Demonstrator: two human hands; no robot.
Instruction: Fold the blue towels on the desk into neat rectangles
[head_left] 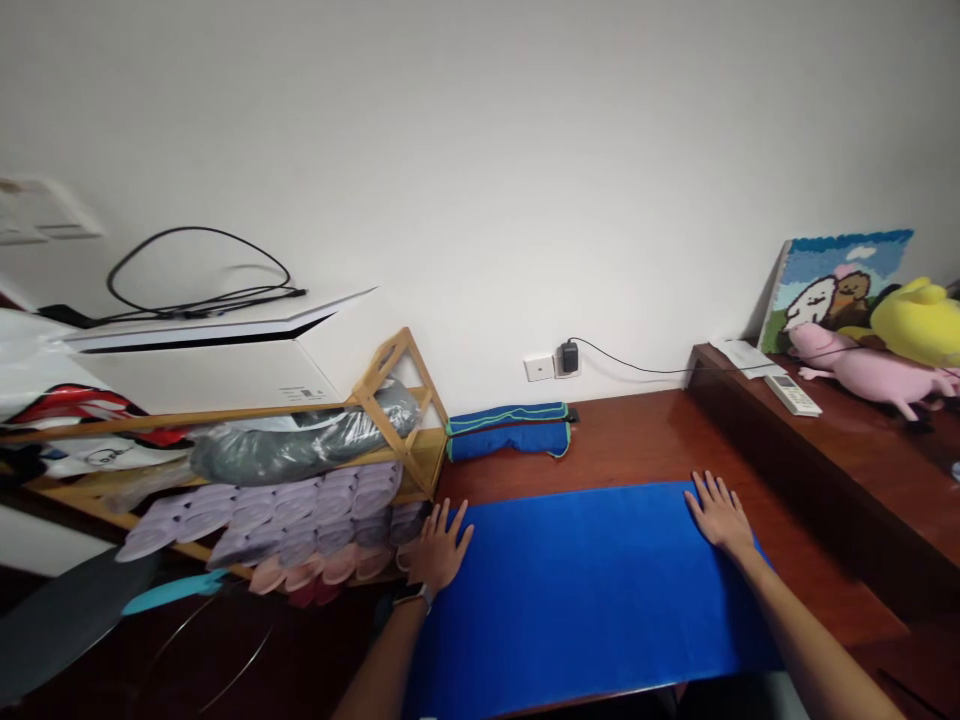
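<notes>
A blue cloth (585,590) lies flat over the front of the reddish-brown wooden desk (630,430). At its far left corner rests my left hand (441,548), fingers spread, with a watch on the wrist. My right hand (721,512) is laid flat on the far right corner, fingers apart. Neither hand grips anything. Behind the cloth, against the wall, sits a folded blue fabric bundle (510,440) with green edging.
On the left, a wooden rack (405,400) holds several purple and pink slippers (330,505) and a white box (217,370) with a black cable. A raised ledge on the right carries a remote (793,395), a pink plush toy (862,370) and a picture (832,290). A charger (570,357) is plugged into the wall.
</notes>
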